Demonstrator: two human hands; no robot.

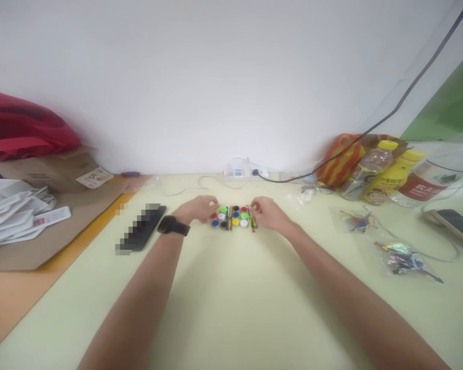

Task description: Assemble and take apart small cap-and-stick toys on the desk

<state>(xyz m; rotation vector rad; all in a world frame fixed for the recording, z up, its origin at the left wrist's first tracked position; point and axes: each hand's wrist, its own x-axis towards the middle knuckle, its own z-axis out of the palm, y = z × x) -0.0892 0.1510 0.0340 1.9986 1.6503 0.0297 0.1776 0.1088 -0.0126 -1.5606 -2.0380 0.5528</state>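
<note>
Between my two hands lies a small group of coloured round discs [236, 216] in red, blue, green, yellow, white and black. Thin coloured sticks [253, 220] stand or lie alongside the discs, at the middle and at the right end. My left hand [200, 208], with a black watch [173, 225] on its wrist, is at the group's left end, fingers curled together. At the right end is my right hand [269, 213], its thumb and fingers pinched close to the sticks. What either hand grips is too small to make out.
Left of my left wrist lies a dark, partly pixelated flat object [149, 226]. Two clear bags of small coloured parts [358, 221] [405, 259] lie at right, near a phone [459, 226] and bottles [389, 177]. A power strip [239, 168] sits by the wall; cardboard [57, 226] is at left.
</note>
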